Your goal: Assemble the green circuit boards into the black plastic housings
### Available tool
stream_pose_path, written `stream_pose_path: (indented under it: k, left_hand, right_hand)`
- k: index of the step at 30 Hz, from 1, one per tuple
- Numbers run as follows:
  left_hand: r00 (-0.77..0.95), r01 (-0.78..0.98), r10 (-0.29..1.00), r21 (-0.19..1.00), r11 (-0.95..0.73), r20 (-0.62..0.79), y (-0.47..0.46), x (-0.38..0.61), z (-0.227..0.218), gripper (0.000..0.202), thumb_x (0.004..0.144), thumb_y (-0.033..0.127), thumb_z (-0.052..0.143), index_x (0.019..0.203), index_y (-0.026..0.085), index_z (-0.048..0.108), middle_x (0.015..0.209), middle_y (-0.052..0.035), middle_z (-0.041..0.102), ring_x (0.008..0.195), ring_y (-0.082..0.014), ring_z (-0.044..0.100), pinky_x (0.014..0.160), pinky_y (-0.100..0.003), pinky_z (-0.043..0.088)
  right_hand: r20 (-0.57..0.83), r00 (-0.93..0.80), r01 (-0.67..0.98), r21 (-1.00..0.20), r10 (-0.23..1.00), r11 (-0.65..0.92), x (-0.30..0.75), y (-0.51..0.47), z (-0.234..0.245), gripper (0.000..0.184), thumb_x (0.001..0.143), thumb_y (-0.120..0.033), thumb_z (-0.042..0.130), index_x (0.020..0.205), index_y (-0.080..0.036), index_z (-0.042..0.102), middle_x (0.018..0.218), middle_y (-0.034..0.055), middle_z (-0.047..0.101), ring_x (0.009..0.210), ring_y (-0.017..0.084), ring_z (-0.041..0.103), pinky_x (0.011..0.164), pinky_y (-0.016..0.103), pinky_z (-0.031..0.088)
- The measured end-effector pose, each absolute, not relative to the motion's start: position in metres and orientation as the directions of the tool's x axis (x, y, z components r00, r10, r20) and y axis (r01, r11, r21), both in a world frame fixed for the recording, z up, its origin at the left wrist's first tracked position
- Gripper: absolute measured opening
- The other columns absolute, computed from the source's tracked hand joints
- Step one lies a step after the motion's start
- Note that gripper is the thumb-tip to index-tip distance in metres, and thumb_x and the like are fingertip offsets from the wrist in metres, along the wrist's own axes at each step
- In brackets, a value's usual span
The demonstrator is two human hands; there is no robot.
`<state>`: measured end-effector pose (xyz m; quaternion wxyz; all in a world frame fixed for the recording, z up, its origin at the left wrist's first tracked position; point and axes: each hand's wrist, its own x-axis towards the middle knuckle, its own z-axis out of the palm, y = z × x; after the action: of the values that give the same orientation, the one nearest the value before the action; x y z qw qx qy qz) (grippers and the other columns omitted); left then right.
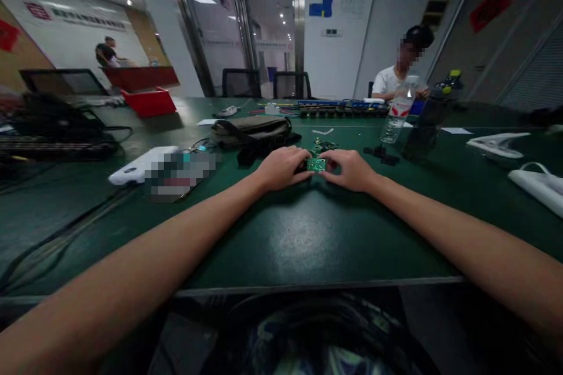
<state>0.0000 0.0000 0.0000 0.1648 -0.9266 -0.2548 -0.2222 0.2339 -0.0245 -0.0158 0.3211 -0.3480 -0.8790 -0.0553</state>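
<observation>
A small green circuit board (pixel 316 164) is held up between my two hands, over the middle of the table. My left hand (pixel 284 168) pinches its left edge between thumb and fingers. On the opposite edge, my right hand (pixel 349 170) grips it the same way. Just behind, more green circuit boards (pixel 324 145) lie on the table, partly covered by my fingers; their number cannot be made out. Several small black parts (pixel 382 155) lie to the right of my right hand.
A grey-brown pouch (pixel 250 130) with a black strap lies behind my left hand. A water bottle (pixel 398 114) and a dark bottle (pixel 426 123) stand at right. White devices (pixel 539 190) lie far right. Cables and a white case (pixel 143 164) are at left. Across the green table (pixel 299 240) sits another person (pixel 391 82).
</observation>
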Motion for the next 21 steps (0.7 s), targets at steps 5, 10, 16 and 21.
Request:
stream_pose_path:
  k: [5, 10, 16, 21]
  left_hand:
    - [0.769, 0.55, 0.409, -0.184, -0.815, 0.491, -0.0004, 0.0011, -0.0009, 0.032, 0.091, 0.045, 0.058, 0.105, 0.016, 0.06, 0.084, -0.0049, 0.067, 0.08, -0.0215, 0.064, 0.072, -0.031, 0.047]
    - [0.772, 0.545, 0.411, -0.173, -0.82, 0.486, -0.0013, 0.0008, -0.0001, 0.031, 0.091, 0.044, 0.058, 0.104, 0.016, 0.06, 0.083, -0.0048, 0.067, 0.079, -0.021, 0.063, 0.071, -0.031, 0.046]
    - [0.774, 0.538, 0.405, -0.169, -0.826, 0.488, -0.0014, 0.0005, 0.0005, 0.032, 0.092, 0.045, 0.057, 0.104, 0.016, 0.06, 0.083, -0.0051, 0.067, 0.078, -0.021, 0.063, 0.071, -0.031, 0.045]
    - [0.771, 0.542, 0.411, -0.164, -0.824, 0.486, -0.001, 0.0005, -0.0003, 0.032, 0.092, 0.045, 0.057, 0.104, 0.016, 0.06, 0.083, -0.0053, 0.067, 0.079, -0.0213, 0.063, 0.071, -0.031, 0.045]
  right_hand:
    - [0.602, -0.541, 0.652, -0.14, 0.587, 0.745, 0.234, -0.0249, -0.0162, 0.028, 0.083, -0.03, 0.066, 0.108, -0.016, 0.068, 0.077, 0.0031, 0.069, 0.072, 0.018, 0.064, 0.071, 0.028, 0.046]
    - [0.6, -0.546, 0.65, -0.138, 0.585, 0.748, 0.2338, -0.0256, -0.0153, 0.028, 0.084, -0.03, 0.065, 0.108, -0.016, 0.068, 0.077, 0.0034, 0.068, 0.072, 0.018, 0.064, 0.071, 0.029, 0.046]
    - [0.595, -0.551, 0.646, -0.14, 0.585, 0.751, 0.2335, -0.0261, -0.0143, 0.028, 0.084, -0.029, 0.065, 0.108, -0.015, 0.068, 0.077, 0.0032, 0.067, 0.071, 0.018, 0.063, 0.071, 0.028, 0.046]
    - [0.591, -0.556, 0.651, -0.129, 0.585, 0.748, 0.2335, -0.0264, -0.0139, 0.029, 0.084, -0.029, 0.065, 0.108, -0.014, 0.068, 0.077, 0.0039, 0.067, 0.071, 0.018, 0.063, 0.071, 0.029, 0.046]
